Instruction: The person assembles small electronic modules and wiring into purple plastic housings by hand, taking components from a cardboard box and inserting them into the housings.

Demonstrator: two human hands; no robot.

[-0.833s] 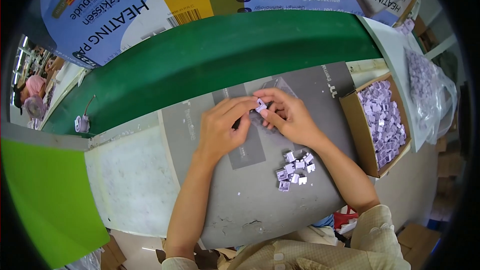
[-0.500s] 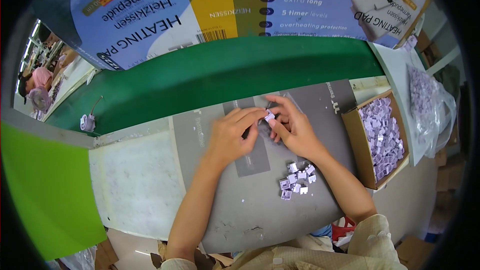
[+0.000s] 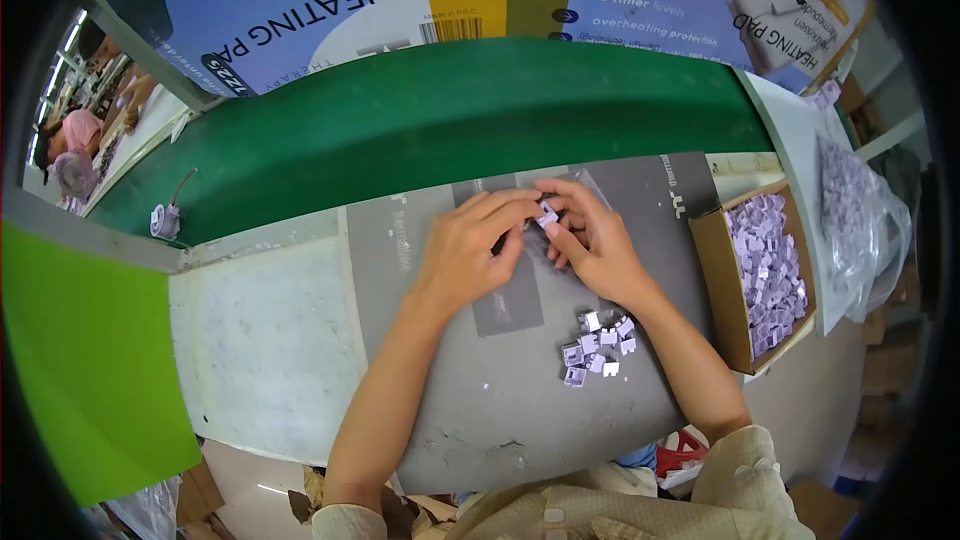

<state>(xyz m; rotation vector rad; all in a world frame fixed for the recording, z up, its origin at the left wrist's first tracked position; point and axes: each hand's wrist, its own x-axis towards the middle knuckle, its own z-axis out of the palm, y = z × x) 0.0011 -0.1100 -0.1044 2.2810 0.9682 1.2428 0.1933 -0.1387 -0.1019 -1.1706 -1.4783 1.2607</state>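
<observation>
Fingers of the right hand (image 3: 600, 248) pinch a small lilac plastic housing (image 3: 547, 214). Where exactly?

— Left of the cardboard box (image 3: 722, 290), about level with its far end. Fingertips of the left hand (image 3: 468, 245) reach its edge; whether they grip it, I cannot tell.

— What could go wrong?

— It might slip, I think: so small a piece could twist out if the hands press unevenly.

— And if it drops?

— It could get mixed with the loose lilac housings (image 3: 609, 337), left of the box's near end. A careless right forearm (image 3: 685, 355) might scatter those too.
</observation>
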